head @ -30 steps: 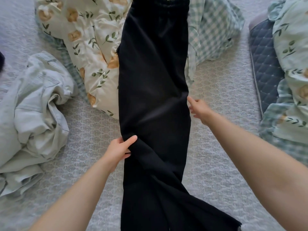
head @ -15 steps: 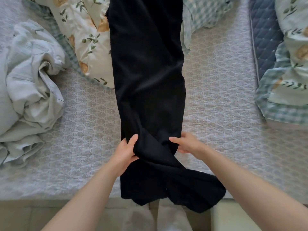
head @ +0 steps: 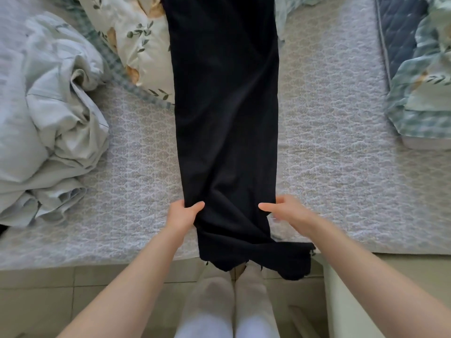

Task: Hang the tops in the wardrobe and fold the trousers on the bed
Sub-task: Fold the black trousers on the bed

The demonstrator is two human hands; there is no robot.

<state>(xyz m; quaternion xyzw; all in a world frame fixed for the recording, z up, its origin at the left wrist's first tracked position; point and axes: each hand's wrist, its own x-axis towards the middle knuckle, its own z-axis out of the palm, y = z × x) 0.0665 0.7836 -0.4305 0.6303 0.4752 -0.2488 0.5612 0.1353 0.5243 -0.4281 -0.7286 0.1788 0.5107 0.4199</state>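
Black trousers (head: 227,113) lie lengthwise on the bed (head: 329,179), folded leg over leg, waist end out of frame at the top. Their hems hang crumpled over the bed's near edge. My left hand (head: 183,215) pinches the left edge of the lower legs, thumb on top. At the right edge, my right hand (head: 288,211) holds the cloth with its thumb lying on the fabric. A heap of pale crumpled garments (head: 48,123) lies at the left of the bed.
A floral duvet (head: 136,45) lies under the trousers at upper left. A floral pillow (head: 424,93) and a dark quilted pad (head: 400,32) sit at the right. Below the bed edge are tiled floor (head: 48,289), my white-clad legs (head: 229,308) and a pale object (head: 346,301).
Both hands slid down the trousers towards the hems, the right hand most. The view tilted down, bringing the bed edge and floor into sight. The legs lie straighter.
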